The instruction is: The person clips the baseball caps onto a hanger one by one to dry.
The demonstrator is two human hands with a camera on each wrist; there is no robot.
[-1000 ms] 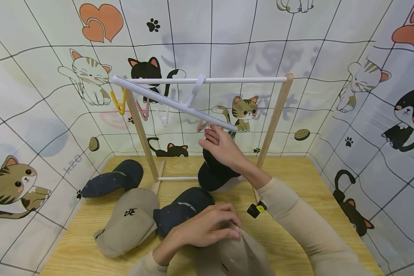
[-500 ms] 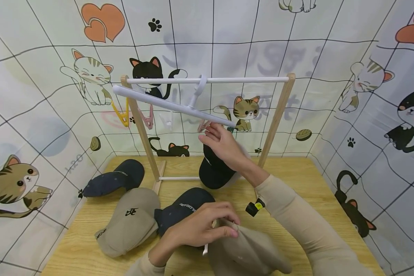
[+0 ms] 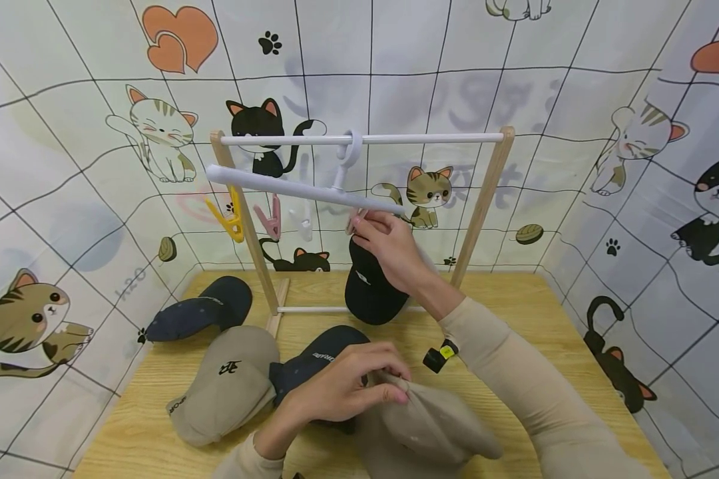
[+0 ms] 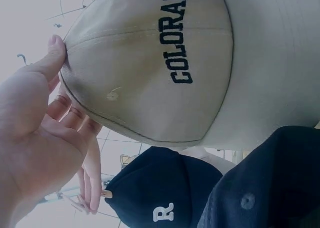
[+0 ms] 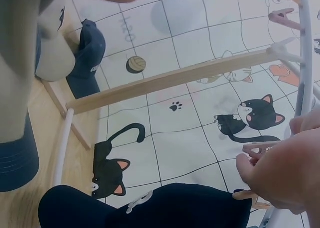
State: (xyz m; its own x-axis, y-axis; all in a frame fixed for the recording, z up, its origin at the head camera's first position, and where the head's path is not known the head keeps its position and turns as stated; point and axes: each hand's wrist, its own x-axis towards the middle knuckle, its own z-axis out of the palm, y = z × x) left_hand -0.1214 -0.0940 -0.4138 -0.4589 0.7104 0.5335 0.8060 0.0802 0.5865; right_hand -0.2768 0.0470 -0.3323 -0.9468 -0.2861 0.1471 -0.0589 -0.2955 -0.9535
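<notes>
My left hand (image 3: 350,389) pinches the top of a beige cap (image 3: 437,426) above the table; the left wrist view shows dark COLORADO lettering on this cap (image 4: 150,62). My right hand (image 3: 395,249) is up at the lower end of a tilted white hanger (image 3: 299,189), its thumb and fingers pinching a pale pink clip (image 5: 257,149). Right below that hand a black cap (image 3: 371,289) hangs; a clip (image 5: 245,194) grips its top in the right wrist view. At the hanger's higher end hang a yellow clip (image 3: 232,216), a pink clip (image 3: 271,219) and a white clip (image 3: 303,221).
The hanger hooks over the white rail (image 3: 431,139) of a wooden-legged rack (image 3: 484,206). On the wooden table (image 3: 515,319) lie another beige cap (image 3: 228,386), a navy cap (image 3: 200,309) and a second navy cap (image 3: 317,359) partly behind my left hand. A patterned sheet (image 3: 395,40) surrounds the table.
The hanger's left end has dropped and its clips have swung down to the right. My right fingers have closed on the pale pink clip. The held beige cap has tilted and shifted right.
</notes>
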